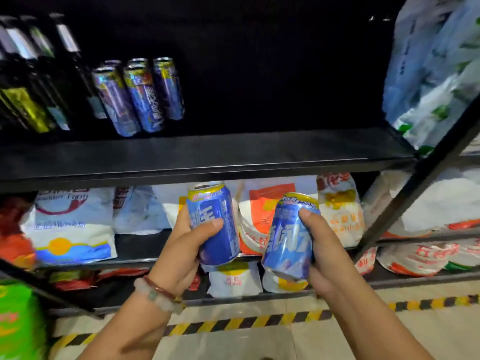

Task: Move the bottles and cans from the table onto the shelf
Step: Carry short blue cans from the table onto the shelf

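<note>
A black metal shelf [207,154] is standing in front of the person, and its dark top board is lying flat and smooth. On the left of that board, four tall blue cans [137,97] are standing close together, and dark glass bottles [33,81] are standing just beside them, further left. The picture is blurry there, so the labels are hard to read. Lower boards are holding soft white bags [75,224] with red, orange and blue print. More pale bags [436,68] are sitting on the next rack to the right. The floor is looking pale and shiny, and a yellow and black striped tape [259,323] is running across it near the shelf foot. The left hand [179,253] is holding a short blue can [215,224] below the top board, with the thumb curling across the front and the fingers wrapping round the back. A bead bracelet [158,294] is sitting on that wrist. The right hand [322,253] is holding another blue can [288,237], just beside the first one, and this can is leaning to the right. The thumb is pressing on its front near the top, and the other fingers are hiding behind it. Both cans are round, shiny metal with a gold ring at the top.
</note>
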